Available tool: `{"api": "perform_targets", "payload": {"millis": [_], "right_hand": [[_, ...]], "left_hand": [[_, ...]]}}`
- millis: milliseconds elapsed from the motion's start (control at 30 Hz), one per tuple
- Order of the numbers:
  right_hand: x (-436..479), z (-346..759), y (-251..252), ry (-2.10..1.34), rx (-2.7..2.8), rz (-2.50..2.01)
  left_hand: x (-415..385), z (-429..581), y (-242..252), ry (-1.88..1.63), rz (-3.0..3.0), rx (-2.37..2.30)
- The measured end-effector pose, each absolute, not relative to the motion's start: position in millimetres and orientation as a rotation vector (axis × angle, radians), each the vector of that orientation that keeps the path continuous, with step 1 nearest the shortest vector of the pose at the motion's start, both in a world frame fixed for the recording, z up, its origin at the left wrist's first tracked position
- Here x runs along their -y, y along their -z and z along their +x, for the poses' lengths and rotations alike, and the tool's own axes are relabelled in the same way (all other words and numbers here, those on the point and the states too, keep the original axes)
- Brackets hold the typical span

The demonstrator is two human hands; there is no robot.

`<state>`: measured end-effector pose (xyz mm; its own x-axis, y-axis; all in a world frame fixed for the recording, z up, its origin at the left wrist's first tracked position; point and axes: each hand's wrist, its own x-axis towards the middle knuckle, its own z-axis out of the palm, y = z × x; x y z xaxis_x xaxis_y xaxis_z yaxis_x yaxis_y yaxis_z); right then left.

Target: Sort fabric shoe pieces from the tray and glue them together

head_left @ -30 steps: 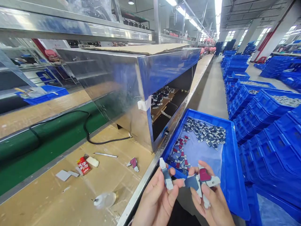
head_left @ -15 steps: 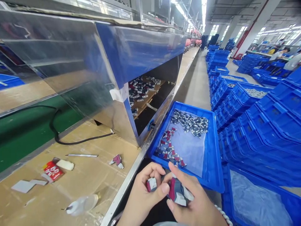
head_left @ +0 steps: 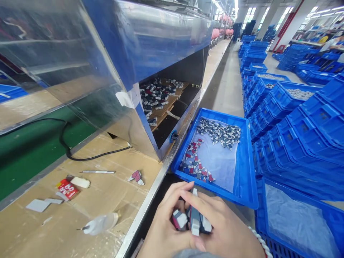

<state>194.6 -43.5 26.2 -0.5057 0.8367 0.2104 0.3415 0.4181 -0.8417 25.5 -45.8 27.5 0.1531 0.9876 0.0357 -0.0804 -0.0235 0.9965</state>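
Observation:
Both hands meet at the bottom centre, just off the bench edge. My left hand [head_left: 165, 229] pinches a small red, white and grey cut piece [head_left: 179, 219]. My right hand [head_left: 225, 233] curls over a little stack of navy and white pieces [head_left: 197, 220], thumb and fingers pressed on them. The two bundles touch each other. Beyond the hands sits a blue tray [head_left: 245, 179] holding several more of these pieces in two heaps on a clear liner.
A steel tunnel box [head_left: 129, 53] stands on the cardboard-covered bench [head_left: 113, 197], with many pieces on its inner belt. On the bench lie a glue bottle [head_left: 100, 224], a red packet [head_left: 67, 189], a metal pick [head_left: 97, 172] and one loose piece [head_left: 136, 176]. Stacked blue crates [head_left: 301, 129] fill the right.
The hands, apart with pieces fanned out a second ago, have come together and dropped lower, gathering the pieces into a tight bundle. The view has tilted down and left.

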Motion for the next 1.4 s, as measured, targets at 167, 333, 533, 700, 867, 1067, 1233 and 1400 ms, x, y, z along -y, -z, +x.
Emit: {"api": "perform_targets", "payload": {"millis": [167,333,533,700,867,1067,1233,1400], "right_hand": [[46,197,-20,-1.181,1.955,-1.022],[47,192,-8,-1.461,1.311,-0.891],[38,183,-5,-1.849,0.252,-0.520],[31,173,-9,-2.001,-0.386,-0.429],[34,162,-3,-2.126,-0.463,-0.368],[45,156,-1,-1.952,-0.106,-0.505],[48,156,-2,-1.917,0.050,-0.549],[49,155,0,-1.907,0.131,-0.545]], "left_hand": [[43,23,-17,-1.128,1.232,-0.984],[36,24,-11,-1.259,0.825,-0.739],[38,27,-13,-1.388,0.861,-0.874],[43,37,-4,-1.351,0.735,-0.780],[47,45,-3,-1.408,0.636,-0.722],[54,43,-13,-1.399,0.452,-0.623],[55,44,-17,-1.372,0.354,-0.539],[52,45,-14,-1.364,0.401,-0.496]]}}
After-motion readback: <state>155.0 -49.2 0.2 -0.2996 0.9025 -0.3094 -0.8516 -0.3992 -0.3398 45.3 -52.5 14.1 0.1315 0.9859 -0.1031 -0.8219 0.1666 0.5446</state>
